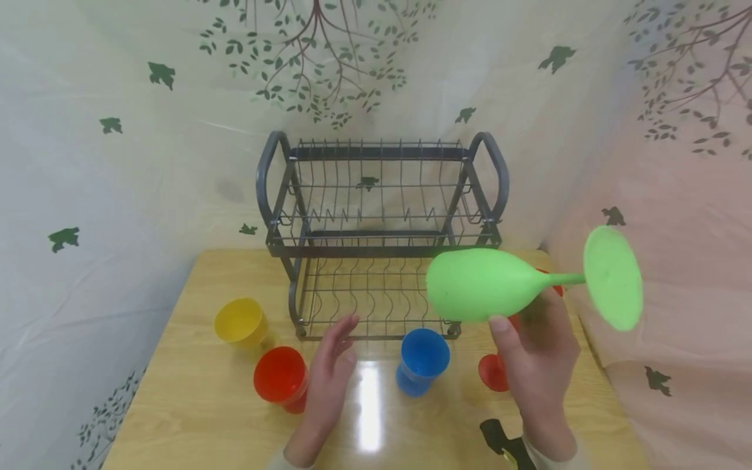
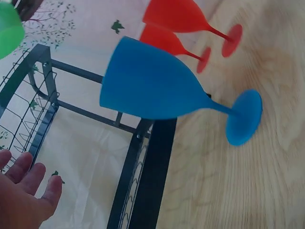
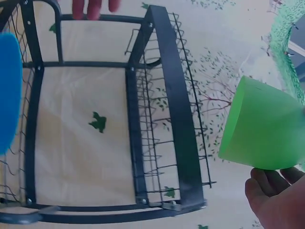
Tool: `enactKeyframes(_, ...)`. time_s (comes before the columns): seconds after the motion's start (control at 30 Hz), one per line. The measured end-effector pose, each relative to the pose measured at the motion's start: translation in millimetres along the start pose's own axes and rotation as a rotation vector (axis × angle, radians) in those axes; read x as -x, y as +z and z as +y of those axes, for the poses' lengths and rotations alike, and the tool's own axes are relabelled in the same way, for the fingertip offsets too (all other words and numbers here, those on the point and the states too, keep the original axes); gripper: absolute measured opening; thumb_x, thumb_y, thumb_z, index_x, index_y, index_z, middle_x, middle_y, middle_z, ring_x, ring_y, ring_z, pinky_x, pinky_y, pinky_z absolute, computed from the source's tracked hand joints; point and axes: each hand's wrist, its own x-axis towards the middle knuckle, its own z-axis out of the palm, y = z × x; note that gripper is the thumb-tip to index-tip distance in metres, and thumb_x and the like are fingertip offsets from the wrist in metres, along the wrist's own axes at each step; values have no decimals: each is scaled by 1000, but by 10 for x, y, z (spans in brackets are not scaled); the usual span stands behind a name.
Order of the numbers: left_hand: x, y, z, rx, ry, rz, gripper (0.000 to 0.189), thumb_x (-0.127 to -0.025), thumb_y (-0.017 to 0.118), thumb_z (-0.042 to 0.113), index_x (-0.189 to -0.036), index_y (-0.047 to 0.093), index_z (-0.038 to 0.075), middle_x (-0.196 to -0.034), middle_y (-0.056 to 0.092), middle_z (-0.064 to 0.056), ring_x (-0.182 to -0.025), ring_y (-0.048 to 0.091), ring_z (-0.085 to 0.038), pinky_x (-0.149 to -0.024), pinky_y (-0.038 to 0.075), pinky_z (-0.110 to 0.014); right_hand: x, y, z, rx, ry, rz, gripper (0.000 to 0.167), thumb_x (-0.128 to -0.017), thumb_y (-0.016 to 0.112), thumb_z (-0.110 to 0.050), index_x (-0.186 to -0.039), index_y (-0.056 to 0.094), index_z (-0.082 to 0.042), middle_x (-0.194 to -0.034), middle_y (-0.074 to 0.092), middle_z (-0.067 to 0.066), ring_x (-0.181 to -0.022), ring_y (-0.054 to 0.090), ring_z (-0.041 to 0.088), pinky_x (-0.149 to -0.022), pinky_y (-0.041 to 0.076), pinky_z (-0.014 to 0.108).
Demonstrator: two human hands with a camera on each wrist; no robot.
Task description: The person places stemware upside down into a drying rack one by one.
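Note:
My right hand (image 1: 537,362) holds a light green plastic wine glass (image 1: 484,284) sideways in the air, thumb at its bowl, with the bowl's mouth to the left and the foot to the right. In the right wrist view, curled fingers lie against the underside of the green bowl. My left hand (image 1: 333,372) is raised over the table with nothing in it, fingers loosely extended. It is between a red wine glass (image 1: 281,375) and a blue wine glass (image 1: 424,356), both upright. A yellow wine glass (image 1: 239,323) stands farther left.
A dark two-tier wire dish rack (image 1: 376,251) stands at the back of the wooden table (image 1: 170,405). Partly behind my right hand is another red wine glass (image 1: 492,373); the left wrist view shows two red ones there. Printed cloth (image 1: 117,183) hangs behind and at the sides.

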Motion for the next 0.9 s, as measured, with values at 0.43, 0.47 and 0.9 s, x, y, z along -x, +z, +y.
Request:
enactKeyframes(0.43,88,-48,-37,-126,40,-25,68,-92,57,-12,-151,49,22,-153,52,4,-139,50,-17,-114,44,-35,-537,214,-231,102,-26,11,53,-83,65,13,-136,59,12,-133,63,26,-127,57,37,-114,45,38)
enactKeyframes(0.47,93,-51,-38,-136,38,-27,68,-92,58,-12,-151,49,22,-153,52,4,-139,50,-16,-114,44,-35,-571,243,-258,117,-26,11,53,-84,65,12,-137,59,11,-134,62,26,-128,57,37,-115,44,39)
enactKeyframes(0.9,130,-71,-52,-169,36,-30,66,-91,60,-9,-151,50,16,-153,51,6,-138,50,-17,-113,46,-40,-954,389,-300,279,16,15,51,-88,69,3,-138,64,-2,-137,65,18,-131,57,31,-117,42,41)
